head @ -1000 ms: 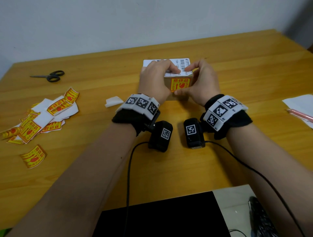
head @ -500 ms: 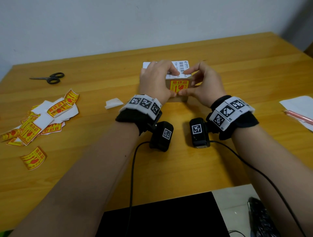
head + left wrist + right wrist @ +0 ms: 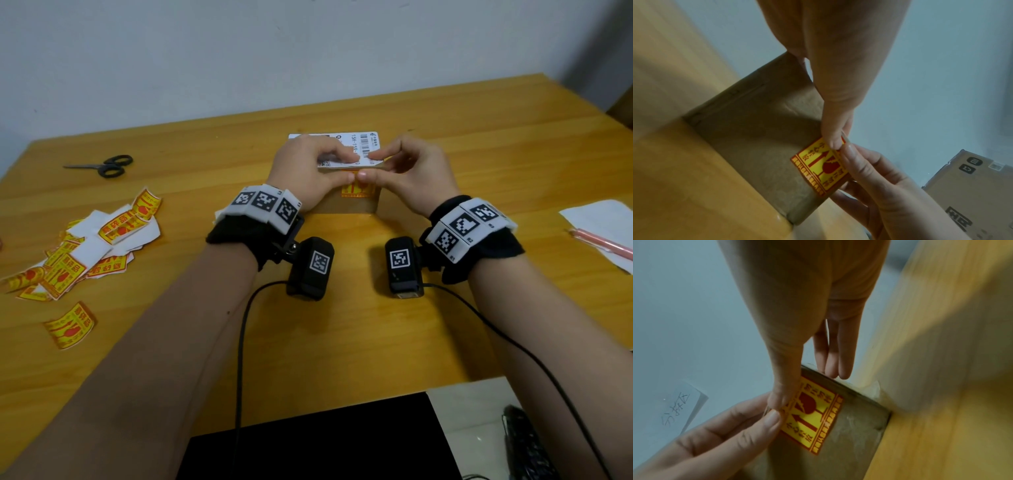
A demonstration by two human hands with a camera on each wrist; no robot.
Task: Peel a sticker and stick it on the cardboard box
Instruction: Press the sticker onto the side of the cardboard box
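Both thumbs meet on the yellow-and-red sticker [image 3: 818,168], pressed flat to the front face of the cardboard box [image 3: 357,206] on the tabletop [image 3: 342,342]. The left hand [image 3: 308,171] grips the box, fingers curled over its top (a white shipping label [image 3: 368,144] lies beneath them); the right hand [image 3: 414,174] has fingers loosely straight, holding nothing.

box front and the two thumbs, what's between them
The yellow sticker, flat on the cardboard box's front face; the left hand and right hand press thumbs on its upper edge. Both wrist views show it.
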